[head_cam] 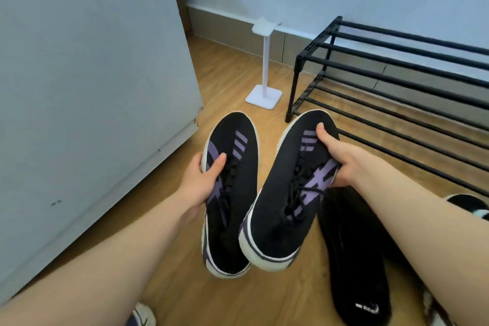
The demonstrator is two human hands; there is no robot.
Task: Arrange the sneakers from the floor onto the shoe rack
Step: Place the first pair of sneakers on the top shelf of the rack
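Head view: left hand (pixel 201 180) clamps the left sneaker (pixel 231 193), right hand (pixel 341 159) clamps the right sneaker (pixel 288 188); shoe rack (pixel 397 82) just beyond the right hand.

Even, soft daylight, no glare. Faint shadows under the shoe rack (pixel 397 82). Wide-angle bending at edges; slight overall softness.

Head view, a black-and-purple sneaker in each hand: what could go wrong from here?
1. The right hand pinches the right sneaker at one edge only, so it might slip.
2. The shoe rack has only thin bars, so a sneaker set crooked may tip through.
3. The black shoe on the floor is a possible tripping hazard.
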